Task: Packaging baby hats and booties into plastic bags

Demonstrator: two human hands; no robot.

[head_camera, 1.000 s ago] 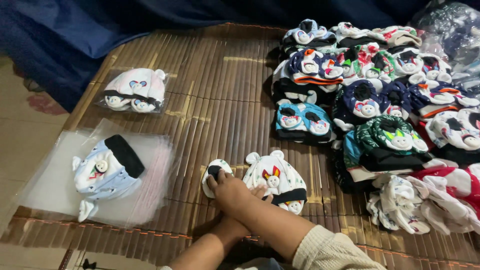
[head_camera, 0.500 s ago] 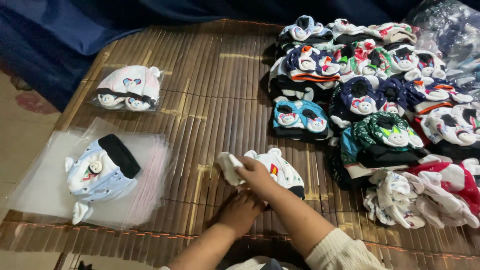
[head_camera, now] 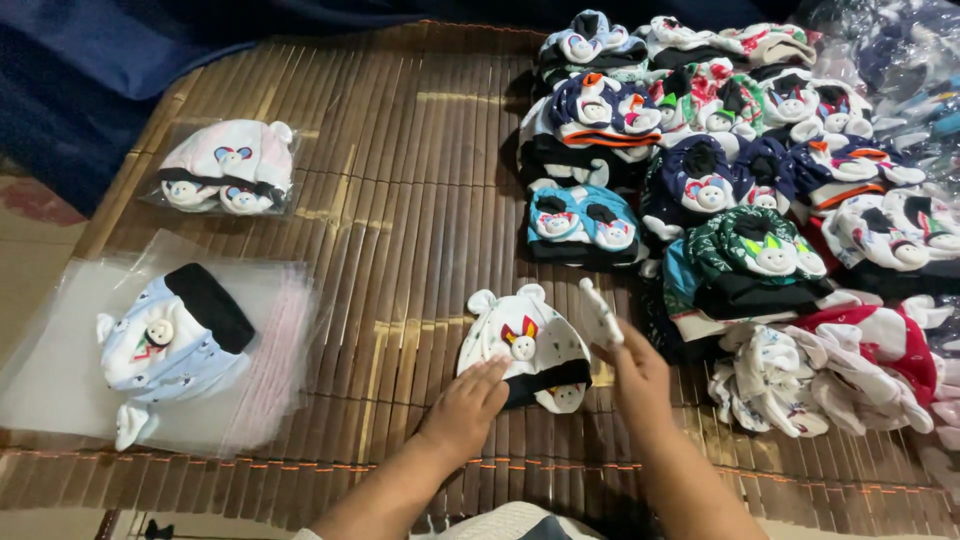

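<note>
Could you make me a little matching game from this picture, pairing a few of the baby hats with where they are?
Things:
1. white hat
2. pale blue hat
3. bagged white hat
4. green hat

Places:
A. in the pile on the right
B. under the left hand
C. far left, alone on the mat
D. on the clear bags

Pairs: 1-B, 2-D, 3-C, 4-A

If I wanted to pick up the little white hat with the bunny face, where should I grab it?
Probably by the black band of the white hat, coming from the near side. The hat lies flat on the bamboo mat with that thicker folded edge turned toward the person, so fingers could slip under it. The left hand rests on the hat; the right hand pinches a small white piece.
</note>
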